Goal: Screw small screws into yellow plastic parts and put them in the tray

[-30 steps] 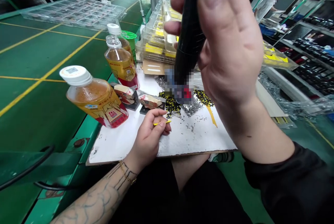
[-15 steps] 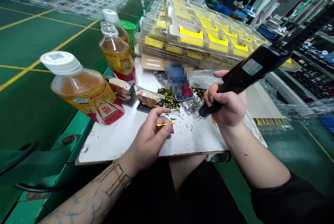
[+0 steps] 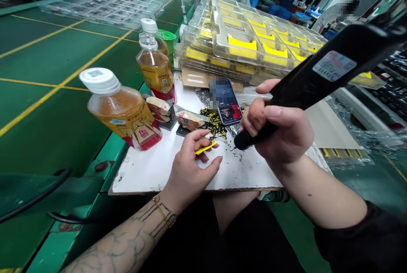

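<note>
pinching small yellow piece (image 3: 205,148) in left hand (image 3: 190,169), between both hands. right hand (image 3: 281,135) clenched round black tool (image 3: 318,73), tip near piece. tip may slip, poke finger; bottle (image 3: 122,112) beside left hand may tip.

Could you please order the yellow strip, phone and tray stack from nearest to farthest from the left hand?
1. Yellow strip, pinched in the left hand.
2. Phone, beyond it on the white board.
3. Tray stack, at the board's far edge.
</note>
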The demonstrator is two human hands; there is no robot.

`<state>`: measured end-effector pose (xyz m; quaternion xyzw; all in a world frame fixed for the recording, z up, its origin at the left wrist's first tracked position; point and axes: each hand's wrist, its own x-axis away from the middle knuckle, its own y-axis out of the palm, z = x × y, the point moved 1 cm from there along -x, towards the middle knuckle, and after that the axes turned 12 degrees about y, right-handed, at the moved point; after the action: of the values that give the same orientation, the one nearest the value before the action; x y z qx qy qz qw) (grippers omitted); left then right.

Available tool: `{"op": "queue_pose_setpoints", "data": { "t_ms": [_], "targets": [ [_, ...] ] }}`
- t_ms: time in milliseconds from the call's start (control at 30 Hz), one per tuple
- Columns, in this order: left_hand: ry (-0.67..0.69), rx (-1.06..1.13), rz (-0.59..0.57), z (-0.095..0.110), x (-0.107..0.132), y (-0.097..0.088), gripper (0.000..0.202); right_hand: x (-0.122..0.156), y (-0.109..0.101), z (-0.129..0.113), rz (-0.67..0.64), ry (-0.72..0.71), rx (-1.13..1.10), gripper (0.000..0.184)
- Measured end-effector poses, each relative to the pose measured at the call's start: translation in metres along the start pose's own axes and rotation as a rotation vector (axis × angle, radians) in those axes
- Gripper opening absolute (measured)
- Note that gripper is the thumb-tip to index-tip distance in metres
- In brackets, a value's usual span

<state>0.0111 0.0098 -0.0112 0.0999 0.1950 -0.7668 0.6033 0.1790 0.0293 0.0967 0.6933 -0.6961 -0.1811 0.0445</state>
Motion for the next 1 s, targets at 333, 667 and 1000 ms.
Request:
{"op": "queue_pose_setpoints", "data": {
  "t_ms": [333, 667, 1000],
  "targets": [
    [0.036, -0.12, 0.097, 0.0, -0.001, -0.005, 0.057, -0.013, 0.03, 0.014, -0.163, 0.073, -0.075, 0.022],
    [-0.01, -0.102, 0.085, 0.007, -0.004, -0.004, 0.052, -0.009, 0.029, 0.007, -0.108, 0.149, 0.005, 0.03],
    [-0.045, 0.02, 0.086, 0.003, -0.004, -0.003, 0.06, -0.009, 0.029, 0.005, -0.1, 0.113, 0.067, 0.03]
  ]
}}
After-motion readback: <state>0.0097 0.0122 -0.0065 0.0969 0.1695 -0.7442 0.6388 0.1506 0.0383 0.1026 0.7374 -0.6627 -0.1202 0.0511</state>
